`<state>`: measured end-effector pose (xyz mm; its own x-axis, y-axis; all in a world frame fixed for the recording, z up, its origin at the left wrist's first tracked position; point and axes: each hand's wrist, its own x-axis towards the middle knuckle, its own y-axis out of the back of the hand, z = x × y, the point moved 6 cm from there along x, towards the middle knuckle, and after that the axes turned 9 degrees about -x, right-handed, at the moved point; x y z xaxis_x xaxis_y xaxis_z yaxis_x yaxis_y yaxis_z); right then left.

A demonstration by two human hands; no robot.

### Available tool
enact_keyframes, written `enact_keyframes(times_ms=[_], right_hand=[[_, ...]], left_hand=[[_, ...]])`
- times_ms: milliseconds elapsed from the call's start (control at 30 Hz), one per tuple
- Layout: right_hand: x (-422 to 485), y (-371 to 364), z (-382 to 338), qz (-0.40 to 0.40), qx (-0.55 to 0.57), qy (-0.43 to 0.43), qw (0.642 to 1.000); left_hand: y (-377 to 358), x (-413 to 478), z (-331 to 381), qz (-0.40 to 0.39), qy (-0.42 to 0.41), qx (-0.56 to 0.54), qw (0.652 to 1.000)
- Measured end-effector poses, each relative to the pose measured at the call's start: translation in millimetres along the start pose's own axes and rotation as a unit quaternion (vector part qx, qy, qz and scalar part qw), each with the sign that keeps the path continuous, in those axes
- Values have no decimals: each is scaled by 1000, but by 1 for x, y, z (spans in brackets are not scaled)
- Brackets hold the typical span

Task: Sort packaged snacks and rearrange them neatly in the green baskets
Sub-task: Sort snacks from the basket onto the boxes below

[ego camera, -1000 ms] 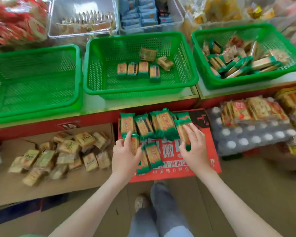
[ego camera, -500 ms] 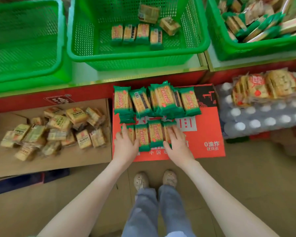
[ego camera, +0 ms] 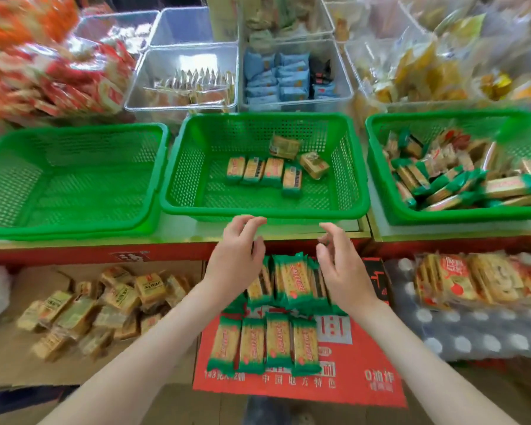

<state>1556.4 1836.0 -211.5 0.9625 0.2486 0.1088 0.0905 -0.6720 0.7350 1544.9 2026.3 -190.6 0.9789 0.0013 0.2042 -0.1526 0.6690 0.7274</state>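
Across the middle of the frame you face three green baskets: the left basket [ego camera: 74, 179] bare, the middle basket [ego camera: 264, 210] holding a short row of small packs [ego camera: 264, 171], the right basket [ego camera: 380, 191] heaped with mixed snacks. Below them, lower centre, a red carton [ego camera: 365, 363] carries green-edged cracker packs [ego camera: 265, 345] in a neat front row of four and a bunched group behind. Your left hand [ego camera: 236, 256] and right hand [ego camera: 341, 265] hover above that rear group, fingers loosely curled, grasping nothing.
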Motion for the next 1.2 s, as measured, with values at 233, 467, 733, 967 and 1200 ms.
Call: enact_keyframes(times_ms=[233,467,733,967,1200], right_hand=[[156,-26,23,-70,-123,-19,990],[228,-110,84,-312,-274,-116,902],[247,-117,88,-268,-336,-126,894],[230,-108,99,-289,-355,-114,882],[210,-74,98,-275,-385,-119,873]], left_hand=[[-32,155,-81,-88,63,105,989],[-115,216,-148,-233,109,211,943],[-151,240,-139,-240,32,203,949],[-152,232,-118,-217,22,225,950],[-151,216,-100,-263,20,161,951]])
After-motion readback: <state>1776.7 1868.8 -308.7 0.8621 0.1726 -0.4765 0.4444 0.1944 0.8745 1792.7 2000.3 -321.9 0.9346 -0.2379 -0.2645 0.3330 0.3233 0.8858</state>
